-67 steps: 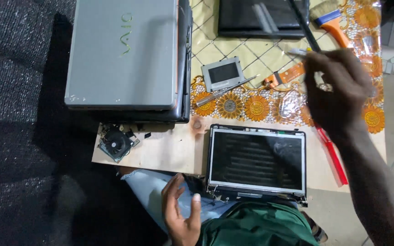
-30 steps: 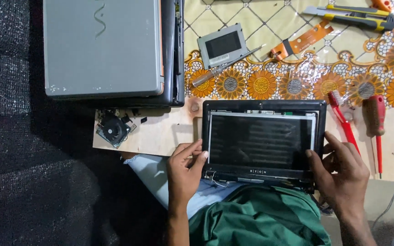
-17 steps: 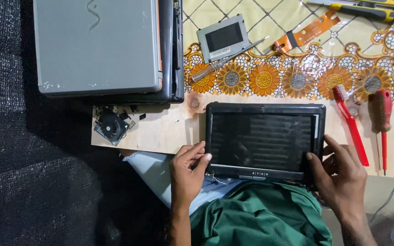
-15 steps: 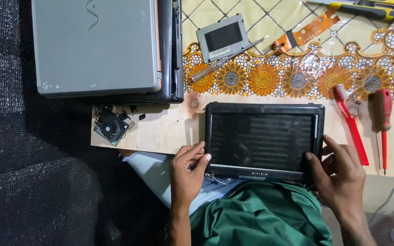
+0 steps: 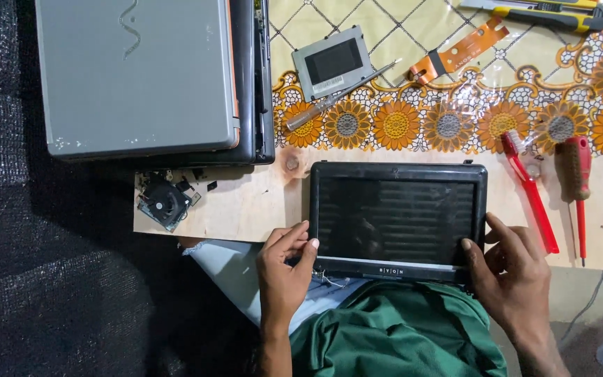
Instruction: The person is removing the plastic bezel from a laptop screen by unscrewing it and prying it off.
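Since the earliest picture, the right hand (image 5: 514, 283) had come down from above the tools to the laptop screen panel (image 5: 397, 220), and the left hand (image 5: 284, 272) had risen from the lap to meet it; the panel itself had shifted only a little in the last second.

Nearest the camera lay a green cloth (image 5: 399, 335) over the person's lap. Just beyond it, both hands gripped the black-framed screen panel at its near corners: the left hand was clamped on the near-left corner, thumb on the bezel and fingers curled under, and the right hand pinched the near-right corner with its fingers spread along the frame. The panel lay flat, glass up, on a plywood board (image 5: 246, 206), its near edge overhanging the board toward the lap (a few thin wires showed beneath that edge).

Left of the panel on the same board sat a small black cooling fan (image 5: 165, 202) with loose bits about it. To the right lay a red toothbrush (image 5: 530, 192) and a red-handled screwdriver (image 5: 580, 181), side by side.

Farther off, on the sunflower-patterned tablecloth (image 5: 448, 126), were a slim metal screwdriver (image 5: 340, 105) resting against a hard-drive caddy (image 5: 333, 64), an orange flex cable (image 5: 458, 52), and a yellow utility knife (image 5: 539, 8). A grey closed laptop (image 5: 134, 73) lay at the far left.
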